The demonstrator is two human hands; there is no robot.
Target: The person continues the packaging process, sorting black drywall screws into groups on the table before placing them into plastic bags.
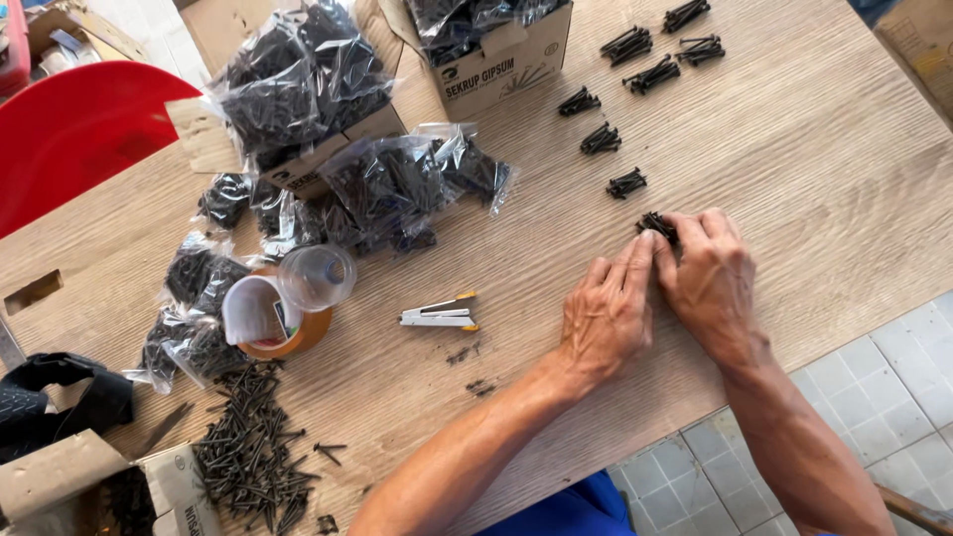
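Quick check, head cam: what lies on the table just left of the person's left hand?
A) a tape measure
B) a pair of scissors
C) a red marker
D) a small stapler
D: a small white stapler with yellow tips lies on the wooden table just left of the left hand, while both hands, the right hand too, gather a small bundle of black screws.

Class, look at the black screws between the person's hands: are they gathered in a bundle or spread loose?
Gathered. The black screws sit in one tight cluster, pinched between the left hand and right hand.
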